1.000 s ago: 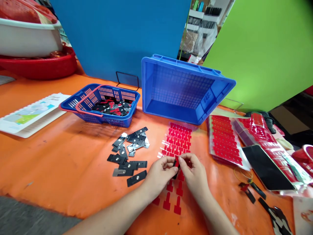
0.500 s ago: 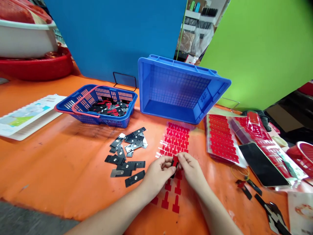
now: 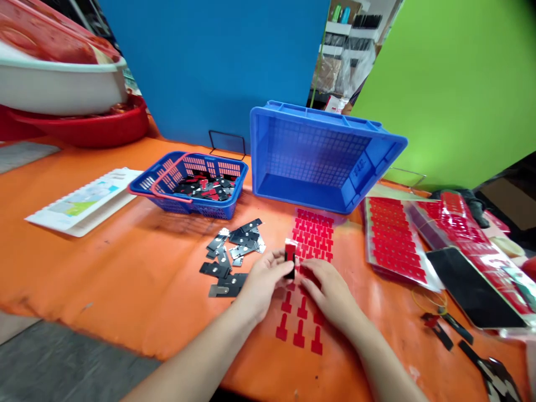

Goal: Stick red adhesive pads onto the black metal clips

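Left hand (image 3: pixel 262 282) pinches a small black plate (image 3: pixel 290 262) with a red sticker on its upper end, held upright just above the desk (image 3: pixel 125 268), over the near-middle of it; grip narrow, thumb and fingertips on the plate's side edges. Right hand (image 3: pixel 330 293) lies low beside it, fingers flat on the clear sticker sheet (image 3: pixel 312 245), grip looks nearly shut on nothing I can make out, maybe a sticker edge, cannot tell. Plate looks thin, stiff and light, probably metal with smooth faces, so slippery on the flats; best taken by the long edges, off the adhesive end. Red T-shaped stickers (image 3: pixel 299 332) look soft, floppy, tacky, likely to curl or stick to skin, so lift by a corner. Both forearms come in from the near edge, wrists low, palms turned in toward each other. Loose black plates (image 3: pixel 234 251) in a heap just left of the hands; small blue basket (image 3: pixel 192 187) with finished pieces behind that; big blue crate (image 3: pixel 322 156) tipped on its side toward the far edge
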{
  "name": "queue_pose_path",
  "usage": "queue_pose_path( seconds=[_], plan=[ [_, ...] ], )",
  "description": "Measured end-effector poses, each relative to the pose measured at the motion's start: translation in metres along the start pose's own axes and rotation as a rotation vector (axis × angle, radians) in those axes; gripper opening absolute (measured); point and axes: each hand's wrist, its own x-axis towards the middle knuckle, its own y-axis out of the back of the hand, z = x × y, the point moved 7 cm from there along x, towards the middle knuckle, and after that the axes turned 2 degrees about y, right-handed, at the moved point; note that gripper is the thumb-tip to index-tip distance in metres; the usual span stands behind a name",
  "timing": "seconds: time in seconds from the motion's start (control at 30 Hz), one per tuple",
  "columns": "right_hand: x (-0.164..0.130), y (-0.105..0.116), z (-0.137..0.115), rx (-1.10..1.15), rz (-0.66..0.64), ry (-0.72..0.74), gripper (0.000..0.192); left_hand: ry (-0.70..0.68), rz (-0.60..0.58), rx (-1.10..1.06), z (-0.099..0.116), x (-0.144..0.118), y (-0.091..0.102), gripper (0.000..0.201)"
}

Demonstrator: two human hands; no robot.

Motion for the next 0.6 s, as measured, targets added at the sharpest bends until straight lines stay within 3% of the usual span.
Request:
queue_pose_path(
  seconds=[0.1,0.2,0.27,0.33,0.47,0.6],
  plan=[
    [-0.002,-0.010,-0.004,-0.166,-0.096,0.106,0.030,-0.171,0.081,-0.117,0.042,-0.011,0.032,0.026],
    [-0.003,-0.010,-0.006,-0.221,-0.066,0.133,0.031,-0.227,0.124,-0.079,0.066,-0.028,0.061,0.025],
    [-0.004,-0.004,-0.009,-0.209,-0.007,0.133,0.029,-0.195,0.186,0.152,0.067,-0.038,0.076,0.021],
    [-0.005,0.004,-0.011,-0.192,0.048,0.102,0.026,-0.121,0.210,0.545,0.056,-0.044,0.084,0.017],
    [-0.007,0.023,-0.012,-0.169,0.109,0.023,0.023,-0.054,0.111,1.253,0.029,-0.049,0.078,0.020],
    [-0.009,0.046,-0.020,-0.170,0.148,-0.002,0.022,-0.097,0.029,1.556,0.025,-0.048,0.066,0.014]
  ],
)
